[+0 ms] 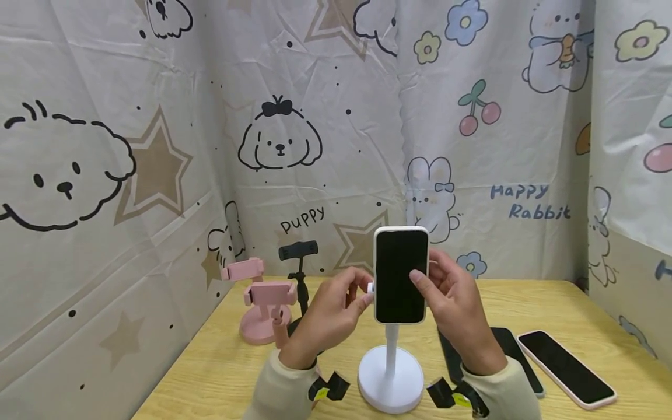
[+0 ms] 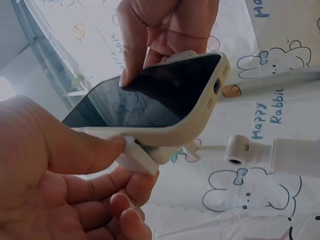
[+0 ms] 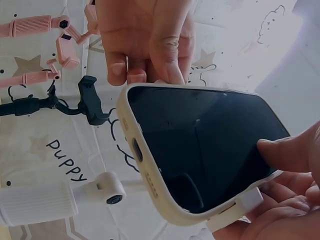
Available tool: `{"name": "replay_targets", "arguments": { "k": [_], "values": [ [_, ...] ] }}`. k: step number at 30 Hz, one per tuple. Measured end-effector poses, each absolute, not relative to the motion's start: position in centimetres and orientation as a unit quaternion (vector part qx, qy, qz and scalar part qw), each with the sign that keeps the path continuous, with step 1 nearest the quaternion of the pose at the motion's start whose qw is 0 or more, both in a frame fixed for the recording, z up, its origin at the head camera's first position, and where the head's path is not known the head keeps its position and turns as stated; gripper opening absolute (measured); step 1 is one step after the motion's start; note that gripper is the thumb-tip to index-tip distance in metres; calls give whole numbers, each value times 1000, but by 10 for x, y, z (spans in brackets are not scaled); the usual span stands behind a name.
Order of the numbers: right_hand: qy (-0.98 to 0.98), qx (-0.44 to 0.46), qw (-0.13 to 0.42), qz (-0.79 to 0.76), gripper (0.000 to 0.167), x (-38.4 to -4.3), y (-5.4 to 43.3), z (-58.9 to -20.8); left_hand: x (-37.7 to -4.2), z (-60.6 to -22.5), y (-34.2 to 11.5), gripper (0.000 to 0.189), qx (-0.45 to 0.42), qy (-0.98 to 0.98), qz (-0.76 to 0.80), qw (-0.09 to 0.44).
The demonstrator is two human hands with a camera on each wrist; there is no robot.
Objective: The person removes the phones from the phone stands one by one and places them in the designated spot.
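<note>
A smartphone [image 1: 400, 268] in a white case stands upright at the top of a white phone stand [image 1: 391, 378], its dark screen facing me. My left hand [image 1: 336, 303] pinches the white clamp arm [image 2: 141, 158] at the phone's left edge between thumb and fingers. From the right side, my right hand [image 1: 459, 306] grips the phone, thumb on the screen and fingers behind it. Another white clamp end [image 3: 237, 210] shows along the phone's edge near the right fingers in the right wrist view. Most of the holder's back is hidden by the phone.
Left on the wooden table [image 1: 194, 373] are pink phone stands [image 1: 270, 293] and a black phone stand [image 1: 298, 251]. To the right lie a pink-cased phone [image 1: 567, 368] and a dark device [image 1: 517, 356], partly under my right wrist. Patterned curtains [image 1: 283, 70] surround the table.
</note>
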State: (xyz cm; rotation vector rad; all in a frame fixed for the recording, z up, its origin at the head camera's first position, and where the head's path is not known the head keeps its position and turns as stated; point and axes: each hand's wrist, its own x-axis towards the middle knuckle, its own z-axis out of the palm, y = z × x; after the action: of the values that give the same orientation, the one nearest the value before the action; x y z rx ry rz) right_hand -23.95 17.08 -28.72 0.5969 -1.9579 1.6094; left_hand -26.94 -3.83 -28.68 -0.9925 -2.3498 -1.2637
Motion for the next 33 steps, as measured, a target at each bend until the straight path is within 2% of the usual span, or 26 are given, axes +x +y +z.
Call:
{"name": "replay_targets", "arguments": {
  "k": [8,22,33],
  "values": [
    [-721,228,232,612,39,-237,177,-284,-265,-285,-39,15,-346,-826,-414,163],
    [-705,253,159,644,38,-239,184,-287,-264,-287,-39,14,-348,-823,-423,146],
    [-693,307,165,632,32,-240,176,-288,-267,-287,-40,15,-348,-825,-415,160]
  ]
}}
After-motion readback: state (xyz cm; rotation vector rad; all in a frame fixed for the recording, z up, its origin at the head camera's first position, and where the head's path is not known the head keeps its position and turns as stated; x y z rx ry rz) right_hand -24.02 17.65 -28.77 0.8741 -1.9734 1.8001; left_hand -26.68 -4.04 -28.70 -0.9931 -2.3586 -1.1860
